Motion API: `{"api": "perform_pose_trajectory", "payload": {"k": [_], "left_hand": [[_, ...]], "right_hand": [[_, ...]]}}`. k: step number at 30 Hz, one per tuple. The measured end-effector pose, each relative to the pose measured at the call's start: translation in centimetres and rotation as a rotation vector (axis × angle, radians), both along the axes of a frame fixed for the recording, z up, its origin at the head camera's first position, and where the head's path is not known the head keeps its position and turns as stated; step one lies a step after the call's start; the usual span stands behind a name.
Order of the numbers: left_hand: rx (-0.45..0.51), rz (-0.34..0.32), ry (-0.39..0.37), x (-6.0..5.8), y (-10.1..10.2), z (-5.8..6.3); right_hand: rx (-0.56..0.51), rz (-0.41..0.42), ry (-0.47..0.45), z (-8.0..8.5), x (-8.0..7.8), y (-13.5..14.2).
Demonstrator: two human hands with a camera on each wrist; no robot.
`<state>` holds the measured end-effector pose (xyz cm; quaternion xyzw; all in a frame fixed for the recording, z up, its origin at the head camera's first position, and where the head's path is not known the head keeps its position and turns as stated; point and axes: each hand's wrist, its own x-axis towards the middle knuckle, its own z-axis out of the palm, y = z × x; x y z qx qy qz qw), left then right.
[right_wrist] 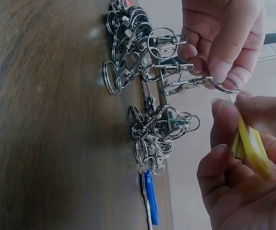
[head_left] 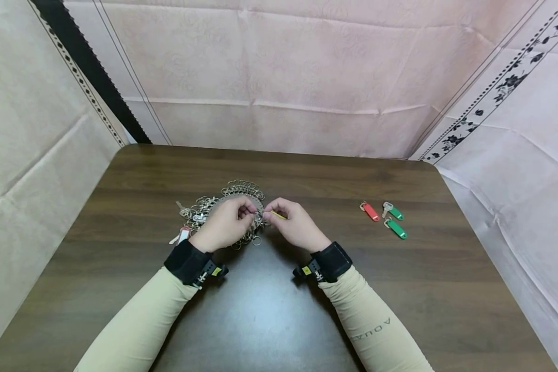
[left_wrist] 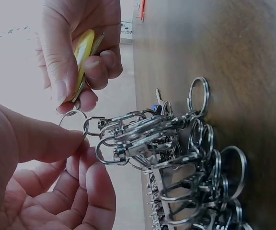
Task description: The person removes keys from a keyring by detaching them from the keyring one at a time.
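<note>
A round rack (head_left: 243,187) crowded with metal swivel clasps and split rings lies on the table under the hands. My left hand (head_left: 230,222) pinches one split ring (right_wrist: 219,87) between thumb and forefinger; a swivel clasp (right_wrist: 188,84) hangs from it. Facing it, my right hand (head_left: 292,223) grips a yellow key tag (left_wrist: 84,60) by thumb and fingers, with a metal key (left_wrist: 97,44) alongside it. The tag's small ring meets the split ring at the fingertips of both hands.
Right of the hands lie a red key tag (head_left: 370,212) and two green tags (head_left: 396,229), one with a visible key (head_left: 387,207). A red-edged white tag (head_left: 184,235) sits at the rack's left. A blue tag (right_wrist: 151,199) hangs from another clasp. Pale cloth (head_left: 279,67) stands behind the table.
</note>
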<state>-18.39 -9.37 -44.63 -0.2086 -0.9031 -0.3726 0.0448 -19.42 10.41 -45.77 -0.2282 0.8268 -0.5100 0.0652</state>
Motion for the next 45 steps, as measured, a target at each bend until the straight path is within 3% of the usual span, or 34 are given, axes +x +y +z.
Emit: {"api": "perform_pose_trajectory", "payload": {"k": [7, 14, 20, 31, 41, 45], "left_hand": [[-0.027, 0.024, 0.037, 0.02, 0.08, 0.25], [0.074, 0.04, -0.05, 0.29, 0.13, 0.67], [0.089, 0.048, -0.065, 0.22, 0.29, 0.75], [0.106, 0.024, -0.101, 0.28, 0.49, 0.83], [0.029, -0.016, -0.045, 0.09, 0.32, 0.45], [0.018, -0.051, -0.066, 0.09, 0.28, 0.22]], "right_hand": [[0.019, -0.009, 0.026, 0.11, 0.0, -0.15], [-0.023, -0.007, 0.012, 0.05, 0.01, -0.27], [-0.031, -0.011, 0.024, -0.07, 0.01, -0.28], [0.034, -0.013, 0.077, -0.44, 0.1, -0.31], [0.053, -0.004, 0.058, -0.38, 0.19, -0.38], [0.056, 0.008, 0.07, -0.36, 0.18, -0.34]]}}
